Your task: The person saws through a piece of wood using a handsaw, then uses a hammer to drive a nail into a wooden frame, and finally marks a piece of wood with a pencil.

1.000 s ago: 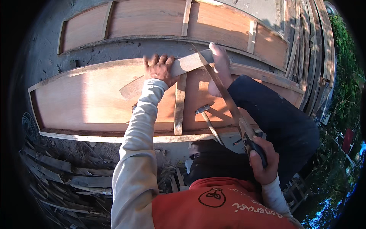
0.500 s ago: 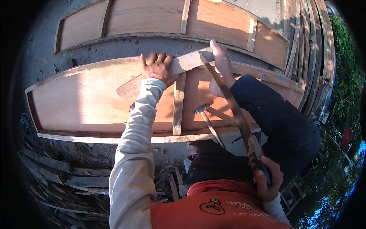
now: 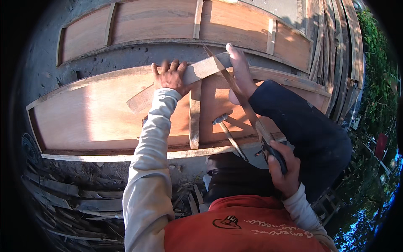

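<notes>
My right hand [image 3: 287, 171] is closed around the dark handle of a handsaw [image 3: 247, 108]. Its long blade slants up and left across the near panel, and it meets the right part of a short pale board [image 3: 203, 69]. That board lies aslant over the wood-framed plywood panel [image 3: 113, 111] and its crosspiece. Pressing on the board from above is my left hand [image 3: 170, 78], its fingers spread toward the panel's far edge. My bare foot [image 3: 241, 71] is at the board's right end. A hammer [image 3: 228, 136] rests on the panel, its handle crossing the near rail.
Beyond lies a second framed panel [image 3: 155, 23] on the grey ground. Long timber strips [image 3: 346, 50] are stacked at the right, beside green plants [image 3: 371, 54]. Scrap wood slats [image 3: 96, 204] are heaped at the lower left. My bent leg [image 3: 308, 122] takes up the right side.
My right hand has pushed the saw forward and up to the left; its tip now reaches past the board's far edge. My left hand stays spread on the board.
</notes>
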`<act>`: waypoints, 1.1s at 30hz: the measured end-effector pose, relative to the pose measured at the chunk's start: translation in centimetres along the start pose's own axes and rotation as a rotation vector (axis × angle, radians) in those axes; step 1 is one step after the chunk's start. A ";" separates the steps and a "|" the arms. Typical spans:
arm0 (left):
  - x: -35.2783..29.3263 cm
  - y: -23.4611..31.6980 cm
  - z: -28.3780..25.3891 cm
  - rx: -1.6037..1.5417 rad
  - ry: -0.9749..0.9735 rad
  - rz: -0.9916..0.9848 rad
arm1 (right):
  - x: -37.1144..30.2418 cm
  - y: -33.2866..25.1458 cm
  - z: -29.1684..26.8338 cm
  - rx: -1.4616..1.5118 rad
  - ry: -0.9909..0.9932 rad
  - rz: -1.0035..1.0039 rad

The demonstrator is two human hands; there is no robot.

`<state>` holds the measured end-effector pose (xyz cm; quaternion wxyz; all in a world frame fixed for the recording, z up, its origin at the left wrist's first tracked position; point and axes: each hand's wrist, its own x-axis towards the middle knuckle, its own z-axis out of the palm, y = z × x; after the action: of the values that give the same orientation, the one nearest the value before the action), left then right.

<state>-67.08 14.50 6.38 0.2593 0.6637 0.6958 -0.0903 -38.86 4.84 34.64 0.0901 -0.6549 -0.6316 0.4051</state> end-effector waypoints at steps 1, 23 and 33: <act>0.2 0.6 -0.4 -0.013 0.025 0.005 | 5.3 0.9 2.6 0.003 0.035 -0.045; -3.2 1.1 -0.1 0.010 -0.062 -0.004 | -6.8 -1.1 -3.7 0.035 0.036 0.000; -1.5 1.0 -1.5 -0.035 -0.002 0.022 | 13.1 0.3 5.8 0.071 0.056 -0.082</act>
<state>-66.49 13.99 8.64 0.2725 0.6667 0.6896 -0.0758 -44.07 14.32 25.17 0.1474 -0.6358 -0.6403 0.4050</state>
